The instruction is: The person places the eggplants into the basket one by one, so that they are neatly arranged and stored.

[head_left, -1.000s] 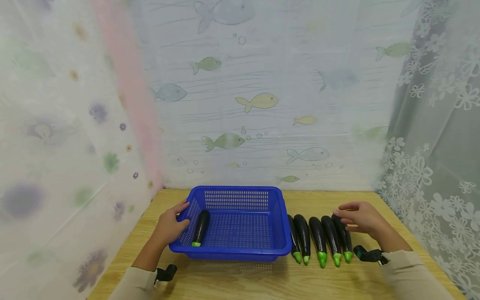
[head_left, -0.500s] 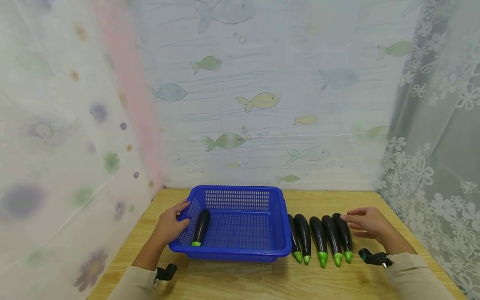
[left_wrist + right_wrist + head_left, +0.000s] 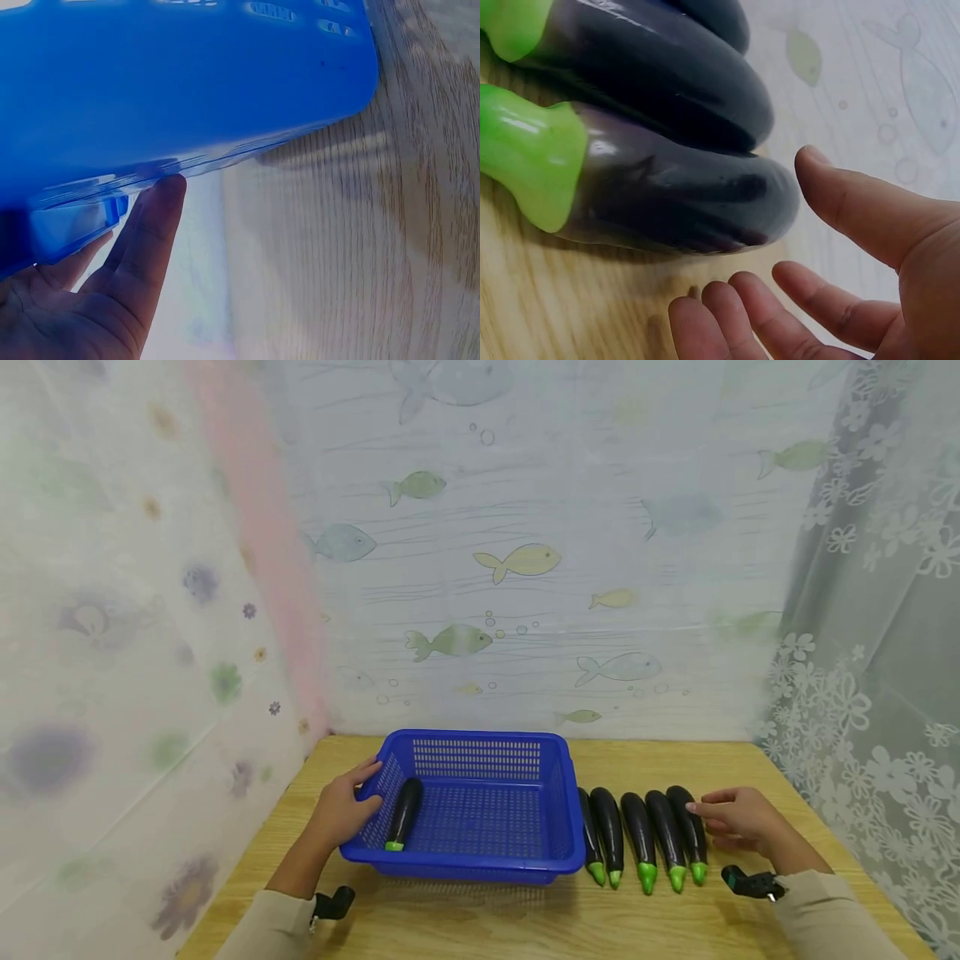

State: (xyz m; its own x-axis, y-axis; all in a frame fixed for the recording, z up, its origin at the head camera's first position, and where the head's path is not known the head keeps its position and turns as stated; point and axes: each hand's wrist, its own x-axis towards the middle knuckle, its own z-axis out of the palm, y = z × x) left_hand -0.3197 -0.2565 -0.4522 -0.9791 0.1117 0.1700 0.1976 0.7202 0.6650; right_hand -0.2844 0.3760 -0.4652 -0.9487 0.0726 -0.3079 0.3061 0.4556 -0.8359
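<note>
My left hand [image 3: 337,810] grips the left rim of a blue plastic basket [image 3: 465,863], its thumb over the rim; in the left wrist view the fingers [image 3: 154,240] reach up against the outer wall. Inside the basket, near its left wall, lies one dark eggplant [image 3: 406,810] with a green stem end. My right hand [image 3: 742,818] hovers beside the rightmost eggplant [image 3: 687,831] of a row, holding nothing. In the right wrist view the thumb [image 3: 847,202] is just off that eggplant's rounded end, and the other fingers are spread loosely along its near side.
Several more eggplants [image 3: 638,835] lie side by side right of the basket, green ends toward me; the leftmost is partly hidden by the basket. All stand on a wood-grain table [image 3: 480,922]. A fish-patterned curtain [image 3: 525,635] hangs behind, with others left and right.
My right hand has moved right and toward me, from over the far end of the rightmost eggplant to its right side. The left hand and basket stay put.
</note>
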